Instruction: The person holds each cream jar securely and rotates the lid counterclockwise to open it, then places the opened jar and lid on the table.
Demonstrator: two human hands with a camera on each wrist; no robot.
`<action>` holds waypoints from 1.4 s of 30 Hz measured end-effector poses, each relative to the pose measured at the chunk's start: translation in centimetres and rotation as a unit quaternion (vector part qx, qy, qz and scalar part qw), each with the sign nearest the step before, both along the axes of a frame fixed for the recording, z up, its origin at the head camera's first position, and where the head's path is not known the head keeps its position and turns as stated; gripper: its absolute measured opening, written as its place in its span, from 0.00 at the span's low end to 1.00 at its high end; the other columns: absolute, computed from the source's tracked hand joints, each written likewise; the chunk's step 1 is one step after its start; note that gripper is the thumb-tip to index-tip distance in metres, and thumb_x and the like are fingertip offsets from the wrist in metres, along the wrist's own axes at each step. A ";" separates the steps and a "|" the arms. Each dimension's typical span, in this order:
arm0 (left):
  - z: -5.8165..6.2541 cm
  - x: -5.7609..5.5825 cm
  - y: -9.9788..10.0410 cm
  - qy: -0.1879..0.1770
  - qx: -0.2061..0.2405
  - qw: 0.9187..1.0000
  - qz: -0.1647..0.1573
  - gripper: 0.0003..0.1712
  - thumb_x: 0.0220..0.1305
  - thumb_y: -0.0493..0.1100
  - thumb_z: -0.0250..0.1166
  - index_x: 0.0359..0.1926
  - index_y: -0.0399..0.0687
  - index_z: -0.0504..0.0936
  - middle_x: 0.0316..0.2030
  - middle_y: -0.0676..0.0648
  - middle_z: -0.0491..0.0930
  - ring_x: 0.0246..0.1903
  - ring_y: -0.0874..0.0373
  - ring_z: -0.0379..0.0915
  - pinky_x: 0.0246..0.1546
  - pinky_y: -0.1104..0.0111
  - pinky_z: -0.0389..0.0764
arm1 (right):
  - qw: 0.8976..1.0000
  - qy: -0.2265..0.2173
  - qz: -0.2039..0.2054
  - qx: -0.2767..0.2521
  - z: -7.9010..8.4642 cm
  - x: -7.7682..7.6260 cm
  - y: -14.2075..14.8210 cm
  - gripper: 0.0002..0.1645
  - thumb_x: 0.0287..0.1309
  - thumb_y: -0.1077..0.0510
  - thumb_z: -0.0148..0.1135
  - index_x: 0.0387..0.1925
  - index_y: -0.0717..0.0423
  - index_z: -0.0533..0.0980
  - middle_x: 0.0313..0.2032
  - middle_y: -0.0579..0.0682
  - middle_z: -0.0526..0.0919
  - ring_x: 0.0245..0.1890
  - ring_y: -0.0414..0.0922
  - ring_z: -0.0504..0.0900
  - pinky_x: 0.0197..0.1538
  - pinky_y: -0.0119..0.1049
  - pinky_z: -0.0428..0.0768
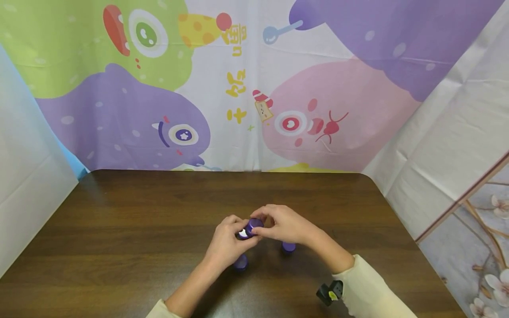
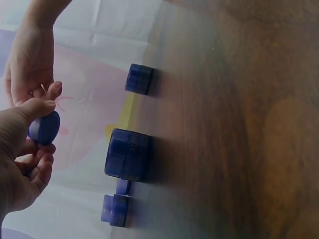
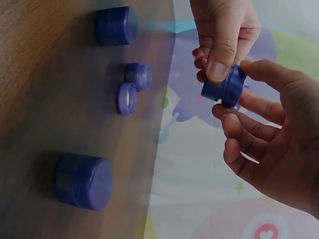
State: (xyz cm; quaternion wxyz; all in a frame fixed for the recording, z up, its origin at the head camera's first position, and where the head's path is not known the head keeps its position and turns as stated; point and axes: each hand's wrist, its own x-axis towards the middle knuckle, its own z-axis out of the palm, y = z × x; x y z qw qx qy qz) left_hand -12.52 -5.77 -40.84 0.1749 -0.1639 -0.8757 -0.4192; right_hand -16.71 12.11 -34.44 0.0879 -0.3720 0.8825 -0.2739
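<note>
In the head view, my left hand grips a small purple jar with a white patch showing beside its purple lid. My right hand pinches that lid between thumb and fingers. In the right wrist view, the left thumb presses on the jar's body, while right fingertips lie around the lid. Lid and jar are close together; whether they are joined I cannot tell. In the left wrist view a round blue-purple face shows between the left thumb and fingers.
On the brown table stand a large closed jar, another closed jar, and a small open jar beside a loose lid. A black wrist device is at the right sleeve. A printed curtain hangs behind the table.
</note>
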 end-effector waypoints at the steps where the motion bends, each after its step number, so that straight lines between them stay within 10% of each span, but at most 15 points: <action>1: -0.1 0.0 0.0 0.007 -0.002 1.000 0.001 0.21 0.44 0.44 0.74 0.40 0.36 0.85 0.29 0.50 0.78 0.32 0.55 0.73 0.31 0.70 0.76 | 1.000 -0.002 0.006 0.001 0.0 0.0 0.0 0.21 0.55 0.53 0.64 0.51 0.54 0.76 0.38 0.46 0.79 0.33 0.40 0.75 0.34 0.27 0.73; 42: 0.0 0.1 0.1 -0.013 0.006 1.000 -0.001 0.17 0.43 0.43 0.74 0.35 0.37 0.86 0.29 0.51 0.77 0.30 0.56 0.72 0.28 0.75 0.72 | 0.999 -0.007 0.041 -0.003 0.0 0.0 0.0 0.23 0.54 0.57 0.64 0.53 0.51 0.75 0.46 0.45 0.75 0.29 0.37 0.72 0.31 0.26 0.74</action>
